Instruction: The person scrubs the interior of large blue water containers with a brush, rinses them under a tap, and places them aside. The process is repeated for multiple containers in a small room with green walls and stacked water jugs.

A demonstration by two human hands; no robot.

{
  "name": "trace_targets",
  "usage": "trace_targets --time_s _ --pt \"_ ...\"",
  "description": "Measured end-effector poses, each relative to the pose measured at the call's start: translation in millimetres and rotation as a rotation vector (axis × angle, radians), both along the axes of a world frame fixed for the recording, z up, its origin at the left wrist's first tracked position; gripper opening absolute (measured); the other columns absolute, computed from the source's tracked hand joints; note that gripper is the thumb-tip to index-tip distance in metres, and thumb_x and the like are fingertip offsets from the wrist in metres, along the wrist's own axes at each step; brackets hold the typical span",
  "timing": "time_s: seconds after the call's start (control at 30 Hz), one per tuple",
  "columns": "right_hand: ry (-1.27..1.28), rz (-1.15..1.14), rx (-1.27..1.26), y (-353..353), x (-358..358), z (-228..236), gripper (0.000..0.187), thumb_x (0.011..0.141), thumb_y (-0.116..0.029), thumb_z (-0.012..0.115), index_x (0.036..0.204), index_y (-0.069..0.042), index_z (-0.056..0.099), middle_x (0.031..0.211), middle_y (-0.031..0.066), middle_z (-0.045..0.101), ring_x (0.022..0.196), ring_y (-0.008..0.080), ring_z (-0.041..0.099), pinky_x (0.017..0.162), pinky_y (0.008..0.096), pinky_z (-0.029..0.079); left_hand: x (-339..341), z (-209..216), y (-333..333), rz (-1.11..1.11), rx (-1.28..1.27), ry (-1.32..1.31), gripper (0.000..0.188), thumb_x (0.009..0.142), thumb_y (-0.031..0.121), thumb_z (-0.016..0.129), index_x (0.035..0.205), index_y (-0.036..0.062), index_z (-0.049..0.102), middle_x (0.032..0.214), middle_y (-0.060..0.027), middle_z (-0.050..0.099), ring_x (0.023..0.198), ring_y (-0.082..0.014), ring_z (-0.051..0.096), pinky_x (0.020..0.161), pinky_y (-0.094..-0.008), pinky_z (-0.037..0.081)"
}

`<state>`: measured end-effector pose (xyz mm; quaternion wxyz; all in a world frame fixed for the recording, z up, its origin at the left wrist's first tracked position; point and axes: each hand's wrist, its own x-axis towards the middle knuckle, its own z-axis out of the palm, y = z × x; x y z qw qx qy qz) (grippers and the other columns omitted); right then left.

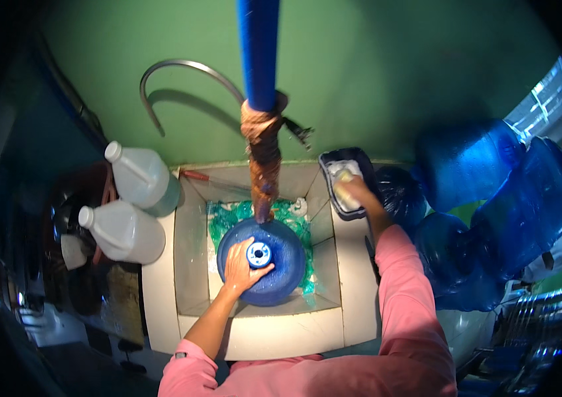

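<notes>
A round blue water jug (281, 281) stands in the tiled sink (191, 291), its neck toward me, with a blue-and-white cap that has a dark centre. My left hand (238, 270) curls round that neck, thumb on the near side and fingers on the far side. To the right, on the sink's ledge, sits a dark rectangular tub (327, 173) with white suds or cloth inside. My right hand (359, 192) reaches into it, closed on a pale yellow sponge (343, 184). Part of the sponge is hidden under the fingers.
A blue pipe (259, 53) with a brown wrapped end hangs over the jug. Two whitish plastic gallon bottles (139, 173) stand on the left ledge. Several large blue jugs (469, 162) crowd the right side. Green plastic (228, 215) lies in the sink; a curved metal spout (188, 63) arcs behind.
</notes>
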<state>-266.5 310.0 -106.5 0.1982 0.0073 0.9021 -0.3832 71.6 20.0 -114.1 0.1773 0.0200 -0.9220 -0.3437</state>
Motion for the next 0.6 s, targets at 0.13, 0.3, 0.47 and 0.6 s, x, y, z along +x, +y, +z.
trace_targets --time_s 0.13,0.3,0.47,0.6 --pt "-0.472 -0.060 -1.164 9.5 36.2 53.0 0.045 0.092 -0.039 0.066 0.118 -0.002 0.065 0.099 0.0113 0.073 0.080 0.0245 0.072 0.070 0.0405 0.059 0.1 21.7 41.7 0.256 0.094 0.078 0.087 0.075 0.038 0.085 0.141 0.0008 0.043 0.136 -0.0167 0.057 0.125 -0.0399 0.052 0.112 -0.0485 0.034" --pt "0.105 0.456 -0.561 -57.1 207.6 85.2 0.050 0.088 -0.029 0.070 0.127 0.000 0.061 0.122 0.0129 0.066 0.106 0.0233 0.063 0.092 0.0408 0.050 0.6 5.5 58.5 0.238 0.191 0.121 0.070 0.070 0.040 0.085 0.124 0.0042 0.057 0.117 -0.0130 0.063 0.114 -0.0301 0.057 0.102 -0.0445 0.034" --pt "1.053 0.797 -0.107 -129.4 286.4 68.4 0.043 0.066 -0.023 0.078 0.104 -0.005 0.068 0.121 0.0143 0.064 0.114 0.0355 0.059 0.096 0.0470 0.046 -16.1 -42.7 9.6 -0.279 0.167 -0.046 0.053 0.080 0.037 0.067 0.125 0.0105 0.063 0.130 -0.0110 0.063 0.124 -0.0308 0.055 0.114 -0.0465 0.031" --pt "0.685 0.511 -0.426 -122.2 254.1 53.6 0.019 0.078 -0.014 0.073 0.090 -0.002 0.064 0.092 0.0139 0.067 0.081 0.0322 0.065 0.073 0.0449 0.051 -9.9 -37.2 24.7 -0.176 0.003 0.198 0.057 0.072 0.035 0.077 0.121 0.0083 0.065 0.129 -0.0120 0.064 0.126 -0.0314 0.054 0.115 -0.0464 0.034"
